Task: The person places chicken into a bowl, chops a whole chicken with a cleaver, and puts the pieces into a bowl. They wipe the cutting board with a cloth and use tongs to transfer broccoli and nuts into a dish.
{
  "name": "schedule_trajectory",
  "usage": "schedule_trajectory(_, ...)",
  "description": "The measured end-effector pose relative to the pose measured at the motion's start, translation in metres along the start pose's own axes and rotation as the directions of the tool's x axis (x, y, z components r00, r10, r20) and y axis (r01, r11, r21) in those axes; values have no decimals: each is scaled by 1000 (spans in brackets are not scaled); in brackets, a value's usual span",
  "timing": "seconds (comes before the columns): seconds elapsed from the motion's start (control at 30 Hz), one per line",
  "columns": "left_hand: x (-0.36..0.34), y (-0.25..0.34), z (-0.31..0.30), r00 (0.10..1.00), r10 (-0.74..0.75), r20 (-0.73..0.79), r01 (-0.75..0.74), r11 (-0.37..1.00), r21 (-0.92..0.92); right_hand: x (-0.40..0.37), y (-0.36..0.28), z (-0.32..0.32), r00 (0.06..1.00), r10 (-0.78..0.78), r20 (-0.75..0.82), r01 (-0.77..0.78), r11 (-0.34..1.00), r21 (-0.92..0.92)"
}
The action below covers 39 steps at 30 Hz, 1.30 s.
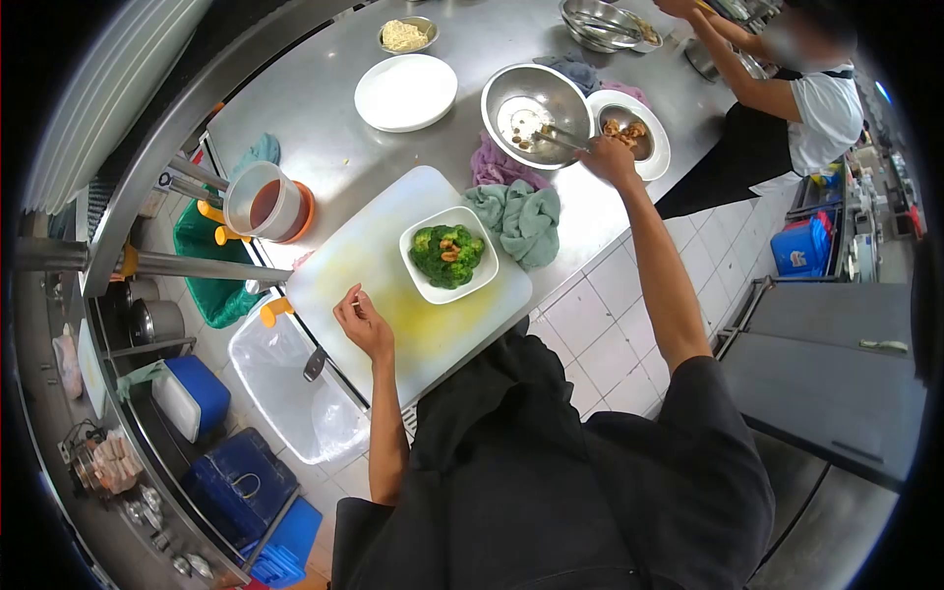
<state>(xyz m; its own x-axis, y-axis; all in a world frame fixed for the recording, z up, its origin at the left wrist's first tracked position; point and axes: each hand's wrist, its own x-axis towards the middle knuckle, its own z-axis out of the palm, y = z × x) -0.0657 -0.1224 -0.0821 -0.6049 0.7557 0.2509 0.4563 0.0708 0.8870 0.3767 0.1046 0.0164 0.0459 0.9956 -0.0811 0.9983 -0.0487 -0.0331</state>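
My right hand (610, 161) is closed on the handle end of metal tongs (562, 138), which reach into a large steel bowl (501, 90) holding a few brown pieces. Beside that hand, a smaller metal bowl with browned food pieces (623, 130) sits on a white plate (661, 162). My left hand (364, 323) hovers over the stained white cutting board (339, 251), loosely curled with fingers slightly apart and nothing visible in them. Right of it, a square white bowl (430, 292) holds broccoli (442, 265) topped with several brown pieces.
Green cloth (521, 221) and purple cloth (497, 162) lie by the steel bowl. Stacked white plates (405, 91), a noodle-like food bowl (405, 36) and a tub of red liquid (264, 205) stand around. A lined bin (295, 393) is below left. Another person (777, 108) works at upper right.
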Motion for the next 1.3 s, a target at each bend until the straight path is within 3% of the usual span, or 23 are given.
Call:
schedule_trajectory(0.1, 0, -5, 0, 1000, 6, -4, -6, 1000, -10, -12, -11, -4, 997, -66, 30, 67, 997, -48)
schedule_trajectory(0.17, 0, -1, 0, 1000, 4, 1, -4, 1000, -7, -18, -7, -2, 989, -145, -7, 145, 979, 144)
schedule_trajectory(0.43, 1, 0, 1, 1000, 9, 30, -9, 1000, 9, -27, -24, 8, 987, -128, 93, 109, 976, 187)
schedule_trajectory(0.53, 1, 0, 0, 999, 17, 34, -18, 999, 29, -39, -52, 20, 999, 13, -51, -4, 985, 174)
schedule_trajectory(0.63, 2, -3, 1, 1000, 14, 26, -15, 1000, 24, -44, -72, 7, 998, 64, -10, -62, 989, 136)
schedule_trajectory(0.8, 1, -2, 0, 1000, 3, 27, -4, 1000, 16, -44, -68, 7, 997, 60, -40, -52, 985, 164)
schedule_trajectory(0.87, 0, -2, -1, 1000, 7, 23, -7, 1000, 9, -47, -62, 9, 988, 50, -146, -22, 981, 191)
schedule_trajectory(0.97, 1, -6, 2, 1000, 5, 6, -5, 1000, -3, -73, -59, -13, 993, 9, -119, 25, 958, 286)
schedule_trajectory(1.03, 1, -10, 0, 1000, -5, -7, 5, 1000, 6, -108, -77, -45, 975, -97, -199, 148, 954, 260)
schedule_trajectory(1.1, 2, -7, 2, 1000, -7, 4, 7, 1000, -14, -144, -97, -72, 985, -150, -85, 171, 917, 361)
schedule_trajectory(1.17, 3, -8, 1, 1000, -9, 5, 9, 1000, 2, -172, -113, -77, 978, -206, -32, 201, 888, 414)
schedule_trajectory(1.23, 2, -7, 1, 1000, -14, 23, 14, 1000, 0, -192, -127, -73, 950, -301, -81, 304, 833, 462)
schedule_trajectory(1.3, 3, -5, 0, 1000, -10, 27, 10, 1000, -8, -197, -135, -65, 937, -349, -28, 328, 847, 418)
